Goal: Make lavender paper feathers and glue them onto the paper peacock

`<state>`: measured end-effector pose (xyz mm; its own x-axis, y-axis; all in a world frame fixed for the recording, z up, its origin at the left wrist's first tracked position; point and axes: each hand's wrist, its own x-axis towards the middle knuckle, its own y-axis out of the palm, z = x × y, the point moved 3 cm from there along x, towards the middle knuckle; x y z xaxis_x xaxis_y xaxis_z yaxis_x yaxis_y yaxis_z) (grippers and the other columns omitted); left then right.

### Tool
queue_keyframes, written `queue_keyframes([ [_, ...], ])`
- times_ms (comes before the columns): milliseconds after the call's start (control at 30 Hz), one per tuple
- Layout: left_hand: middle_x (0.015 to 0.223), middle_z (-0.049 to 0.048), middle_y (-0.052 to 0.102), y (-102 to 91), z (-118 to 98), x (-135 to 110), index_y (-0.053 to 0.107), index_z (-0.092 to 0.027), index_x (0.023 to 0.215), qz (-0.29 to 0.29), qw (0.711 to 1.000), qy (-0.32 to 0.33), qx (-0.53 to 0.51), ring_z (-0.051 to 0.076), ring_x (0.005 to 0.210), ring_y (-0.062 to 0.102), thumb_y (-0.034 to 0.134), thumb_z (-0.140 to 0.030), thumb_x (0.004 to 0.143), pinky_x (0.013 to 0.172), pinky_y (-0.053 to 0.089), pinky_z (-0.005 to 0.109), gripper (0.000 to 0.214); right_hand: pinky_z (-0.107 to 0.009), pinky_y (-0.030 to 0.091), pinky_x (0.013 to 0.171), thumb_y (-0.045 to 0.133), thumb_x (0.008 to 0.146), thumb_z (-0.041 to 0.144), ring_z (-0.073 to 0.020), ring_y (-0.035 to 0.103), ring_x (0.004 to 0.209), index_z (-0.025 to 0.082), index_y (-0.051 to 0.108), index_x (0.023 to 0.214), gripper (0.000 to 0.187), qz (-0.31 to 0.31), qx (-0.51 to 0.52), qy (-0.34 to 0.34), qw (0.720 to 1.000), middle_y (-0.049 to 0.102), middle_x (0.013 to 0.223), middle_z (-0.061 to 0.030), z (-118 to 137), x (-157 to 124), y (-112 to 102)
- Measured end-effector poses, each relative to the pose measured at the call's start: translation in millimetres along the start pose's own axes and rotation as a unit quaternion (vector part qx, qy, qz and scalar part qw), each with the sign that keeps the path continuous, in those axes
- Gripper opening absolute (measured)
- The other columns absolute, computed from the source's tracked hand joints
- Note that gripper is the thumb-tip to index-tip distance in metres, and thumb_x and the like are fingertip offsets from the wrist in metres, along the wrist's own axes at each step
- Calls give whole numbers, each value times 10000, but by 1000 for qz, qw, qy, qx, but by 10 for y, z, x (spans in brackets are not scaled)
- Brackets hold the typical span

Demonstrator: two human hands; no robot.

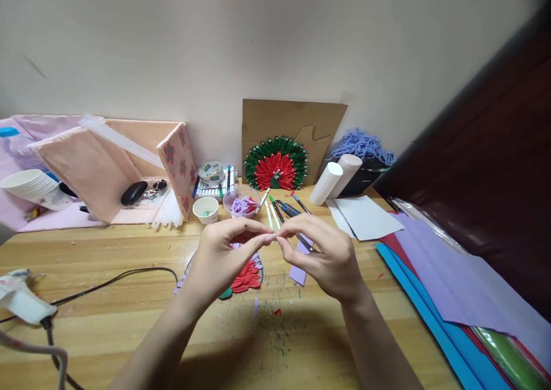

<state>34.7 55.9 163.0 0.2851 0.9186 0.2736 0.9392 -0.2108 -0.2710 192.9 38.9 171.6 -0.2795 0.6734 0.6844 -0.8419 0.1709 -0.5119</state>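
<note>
My left hand (224, 255) and my right hand (325, 258) meet above the wooden table (129, 321), fingertips pinched together on a tiny piece (275, 238) too small to name. My right hand also seems to hold scissors, a dark blade (306, 243) showing near its fingers. Under my hands lie a red petal craft piece (247, 276) and a lilac paper strip (298, 274).
A glue gun (21, 301) with its cable lies at the left. Coloured paper sheets (451, 286) spread at the right. At the back stand a red-green peacock craft (275, 166), markers, a small cup (205, 209), white rolls (333, 180), a pink box (107, 166) and stacked paper cups (28, 186).
</note>
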Motion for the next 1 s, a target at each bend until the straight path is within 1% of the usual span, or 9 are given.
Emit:
queue_keyframes([
  [100, 806, 53, 725, 17, -1, 1, 703, -163, 834, 18, 998, -33, -45, 153, 724, 674, 659, -254, 745, 672, 565, 250, 135, -295, 516, 645, 556, 777, 102, -144, 601, 695, 199, 601, 805, 111, -9, 1, -10, 1000, 639, 740, -19, 2, 6, 13],
  [400, 787, 59, 724, -3, -43, -14, 710, -151, 807, 7, 999, -28, -30, 154, 711, 677, 662, -236, 737, 666, 573, 245, 119, -287, 531, 663, 547, 783, 85, -140, 619, 713, 211, 589, 861, 154, -9, -29, -66, 997, 652, 756, -17, -1, -40, 55],
  [500, 772, 55, 720, -3, -40, -8, 703, -146, 800, 1, 999, -26, -24, 149, 708, 677, 655, -212, 738, 675, 575, 244, 102, -294, 531, 690, 550, 785, 75, -143, 621, 738, 207, 592, 874, 165, 0, -27, -64, 998, 656, 776, -23, 4, -38, 68],
  [567, 787, 53, 721, -6, -45, -6, 698, -149, 815, -13, 1000, -16, -18, 150, 720, 678, 652, -195, 735, 684, 578, 247, 103, -300, 534, 702, 556, 785, 95, -148, 624, 754, 209, 600, 880, 155, -5, -8, -27, 1000, 659, 797, -25, -5, -29, 74],
  [633, 825, 55, 722, -9, -55, -10, 692, -156, 840, -28, 1000, 1, -9, 155, 749, 680, 654, -187, 729, 697, 581, 256, 121, -295, 540, 692, 570, 782, 132, -149, 628, 746, 207, 607, 880, 129, -14, 26, 41, 999, 658, 806, -23, -30, -24, 83],
  [700, 853, 53, 721, -13, -67, -21, 689, -164, 855, -41, 999, 24, 4, 157, 768, 679, 656, -183, 727, 715, 582, 266, 134, -282, 546, 673, 584, 775, 161, -143, 630, 718, 196, 608, 856, 91, -17, 70, 107, 992, 652, 790, -20, -57, -29, 102],
  [767, 848, 44, 721, -17, -78, -36, 689, -172, 856, -51, 997, 47, 17, 151, 761, 679, 656, -173, 726, 726, 580, 266, 134, -273, 549, 663, 593, 768, 172, -137, 631, 699, 187, 606, 822, 58, -15, 110, 148, 983, 647, 769, -16, -72, -38, 123],
  [867, 841, 30, 722, -18, -83, -59, 691, -185, 865, -58, 995, 72, 36, 142, 755, 677, 654, -155, 727, 734, 575, 256, 146, -264, 546, 659, 600, 761, 168, -133, 629, 699, 184, 602, 805, 47, -17, 147, 175, 973, 639, 760, -11, -81, -47, 138],
  [1000, 845, 21, 723, -13, -80, -77, 694, -194, 870, -59, 994, 82, 51, 138, 757, 676, 655, -157, 731, 742, 570, 251, 149, -246, 532, 647, 599, 754, 142, -122, 609, 689, 182, 593, 782, 49, -28, 157, 184, 970, 619, 743, -3, -71, -47, 133],
])
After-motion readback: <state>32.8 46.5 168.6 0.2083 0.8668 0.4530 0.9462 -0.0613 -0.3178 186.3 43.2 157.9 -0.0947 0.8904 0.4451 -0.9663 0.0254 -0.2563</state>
